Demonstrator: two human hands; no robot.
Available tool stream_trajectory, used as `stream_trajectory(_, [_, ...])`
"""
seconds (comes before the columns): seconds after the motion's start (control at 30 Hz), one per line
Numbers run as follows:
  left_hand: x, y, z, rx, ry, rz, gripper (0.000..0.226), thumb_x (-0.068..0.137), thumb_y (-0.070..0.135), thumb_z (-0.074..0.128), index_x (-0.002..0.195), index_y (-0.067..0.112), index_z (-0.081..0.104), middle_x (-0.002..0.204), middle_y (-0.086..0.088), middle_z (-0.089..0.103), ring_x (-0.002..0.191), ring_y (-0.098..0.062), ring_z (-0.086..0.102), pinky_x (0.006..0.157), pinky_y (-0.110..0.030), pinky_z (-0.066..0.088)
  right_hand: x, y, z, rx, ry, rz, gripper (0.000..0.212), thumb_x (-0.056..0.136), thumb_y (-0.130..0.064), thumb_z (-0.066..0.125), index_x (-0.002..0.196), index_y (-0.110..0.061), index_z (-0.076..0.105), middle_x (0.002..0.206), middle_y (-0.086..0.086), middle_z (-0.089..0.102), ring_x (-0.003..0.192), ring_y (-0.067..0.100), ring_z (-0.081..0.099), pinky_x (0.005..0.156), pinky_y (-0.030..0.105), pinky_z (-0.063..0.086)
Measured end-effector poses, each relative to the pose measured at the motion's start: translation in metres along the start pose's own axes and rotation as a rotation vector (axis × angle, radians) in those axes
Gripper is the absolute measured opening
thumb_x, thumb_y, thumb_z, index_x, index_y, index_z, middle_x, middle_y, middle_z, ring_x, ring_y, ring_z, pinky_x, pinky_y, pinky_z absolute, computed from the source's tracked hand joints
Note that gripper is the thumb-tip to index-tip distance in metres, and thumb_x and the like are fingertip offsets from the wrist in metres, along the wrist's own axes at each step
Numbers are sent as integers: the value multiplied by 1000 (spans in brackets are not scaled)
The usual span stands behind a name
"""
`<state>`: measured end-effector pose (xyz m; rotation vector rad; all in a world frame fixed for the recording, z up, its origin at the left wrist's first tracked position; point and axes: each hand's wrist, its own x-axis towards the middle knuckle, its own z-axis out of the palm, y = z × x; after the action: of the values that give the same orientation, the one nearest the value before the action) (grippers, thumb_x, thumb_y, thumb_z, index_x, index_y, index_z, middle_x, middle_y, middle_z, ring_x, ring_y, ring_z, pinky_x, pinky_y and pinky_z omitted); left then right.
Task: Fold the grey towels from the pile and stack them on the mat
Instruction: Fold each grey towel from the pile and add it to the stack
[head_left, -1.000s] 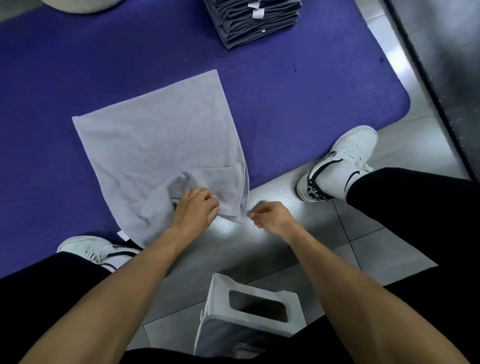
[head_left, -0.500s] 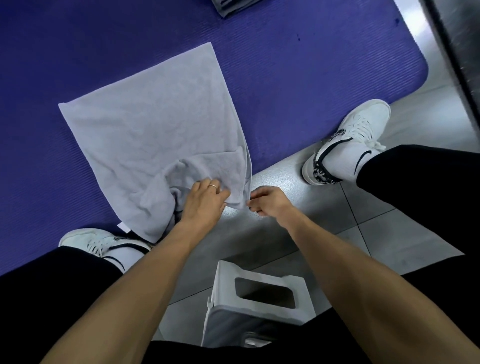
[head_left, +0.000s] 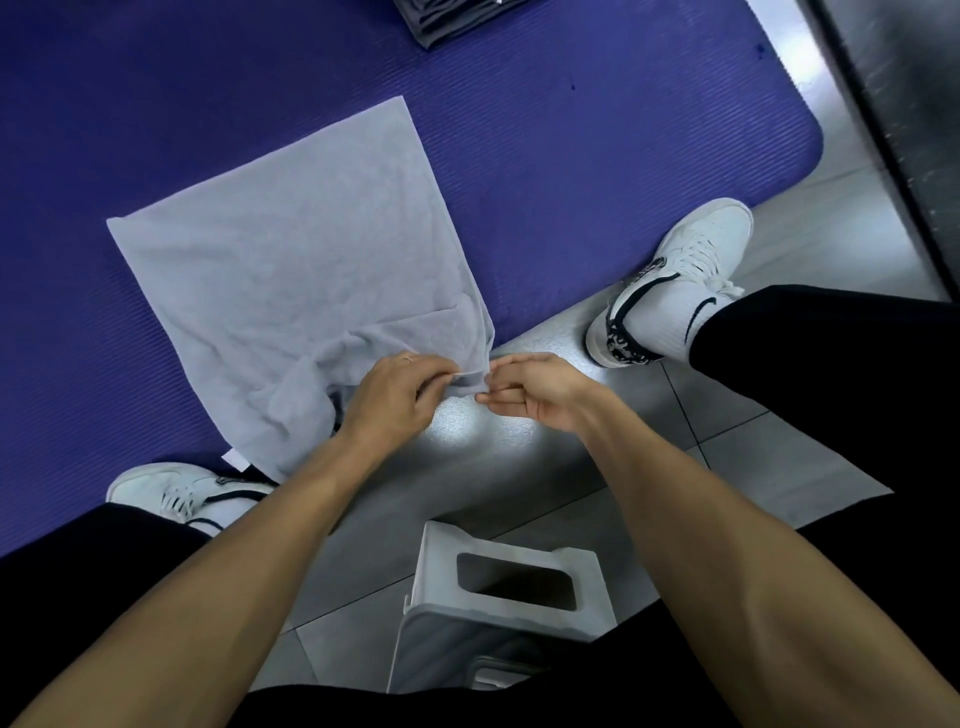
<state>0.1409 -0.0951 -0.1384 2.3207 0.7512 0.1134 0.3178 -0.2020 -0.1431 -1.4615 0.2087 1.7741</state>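
Observation:
A light grey towel lies spread on the purple mat, its near edge bunched and wrinkled at the mat's front border. My left hand pinches the towel's near right corner, a ring on one finger. My right hand meets that same corner from the right, fingertips touching the fabric edge. A white label sticks out at the towel's near left corner. A stack of folded dark grey towels sits at the mat's far edge, mostly cut off by the frame.
My two white sneakers, left and right, rest on the grey tiled floor either side of my arms. A white plastic stool stands between my legs. A dark metal surface runs along the right.
My right hand moved left to the towel's near right corner and touches it. My left hand shifted right from the bunched fabric to pinch the same corner. The view tilted down slightly.

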Motion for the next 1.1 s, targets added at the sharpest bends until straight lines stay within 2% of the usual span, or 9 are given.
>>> stream_trajectory(0.1, [3,11,-3,-123,11,-18,20,89,14,60,101,11,76,94,-1,76,81,-15,64,76,-26,47,-7,-9,3,33,-60,-23,9,90,5,58,94,-1,65,77,11,69,77,23,74,70,28,61])
stream_trajectory(0.17, [5,17,-5,-196,-12,-45,25,89,13,58,107,13,75,98,3,75,82,-9,64,78,-20,47,-11,-14,4,22,-88,-24,12,92,2,56,91,-3,67,82,12,71,76,21,73,74,28,61])
stream_trajectory(0.27, [6,27,-9,-265,-39,-85,23,89,10,64,109,13,75,87,11,68,77,-3,57,74,-7,40,-14,-17,4,4,-106,-30,13,91,0,57,93,-3,69,88,12,73,78,20,72,82,31,58])
stream_trajectory(0.4, [6,31,-13,-330,-8,-138,17,86,8,73,102,14,78,79,1,68,76,-14,59,68,-11,40,-17,-18,3,-4,-132,-23,13,90,-1,58,92,-4,71,85,9,74,73,15,70,78,28,57])
stream_trajectory(0.63, [5,33,-17,-301,41,-67,16,85,5,71,96,13,79,79,-4,68,75,-14,60,69,-18,44,-25,-22,4,11,-162,-10,16,92,-1,56,94,-4,71,85,7,72,70,12,68,69,25,58])
stream_trajectory(0.73, [5,36,-19,-288,41,-58,16,83,15,69,95,13,80,78,1,66,75,-11,59,69,-12,42,-27,-23,5,13,-159,-18,16,92,0,55,91,-4,71,83,7,71,69,12,68,67,24,59])
stream_trajectory(0.87, [3,42,-22,-265,44,-58,20,79,21,76,97,13,79,80,8,65,80,6,58,75,-5,38,-30,-23,5,23,-189,-36,16,93,1,53,94,-2,68,79,7,72,68,12,69,65,24,59])
stream_trajectory(0.93, [1,43,-22,-247,48,-76,23,76,22,80,98,15,79,81,9,66,81,4,58,78,-9,40,-30,-23,4,20,-196,-46,15,94,2,53,96,-1,68,81,8,73,69,13,70,65,24,59])
stream_trajectory(1.1, [-2,40,-23,-149,87,-113,18,79,25,68,90,15,78,83,0,72,84,-16,62,78,-28,47,-33,-26,8,-66,-144,-104,10,92,1,60,94,-4,68,81,7,72,70,15,69,66,25,58])
